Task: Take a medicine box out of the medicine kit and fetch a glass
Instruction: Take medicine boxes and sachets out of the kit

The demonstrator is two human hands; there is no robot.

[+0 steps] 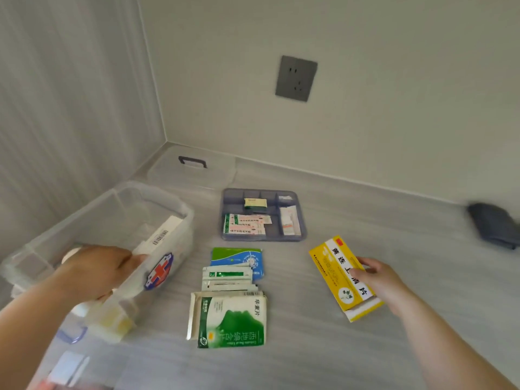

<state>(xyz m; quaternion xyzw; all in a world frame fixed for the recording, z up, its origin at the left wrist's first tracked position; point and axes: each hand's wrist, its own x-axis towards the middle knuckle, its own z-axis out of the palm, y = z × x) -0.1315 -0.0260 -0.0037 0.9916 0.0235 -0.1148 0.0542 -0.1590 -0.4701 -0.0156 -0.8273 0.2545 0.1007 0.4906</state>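
The right hand (380, 280) is pinching the yellow medicine box (337, 273) by its long edge, well right of the medicine kit (184, 237), long axis pointing away; the left hand (95, 273) is gripping the kit's rim, fingers curled

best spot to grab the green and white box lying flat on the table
The green and white box lies flat, its left end has a loose open flap, and sachets crowd its far edge. So probably take its near right corner, coming from the person's side and pinching top and underside.
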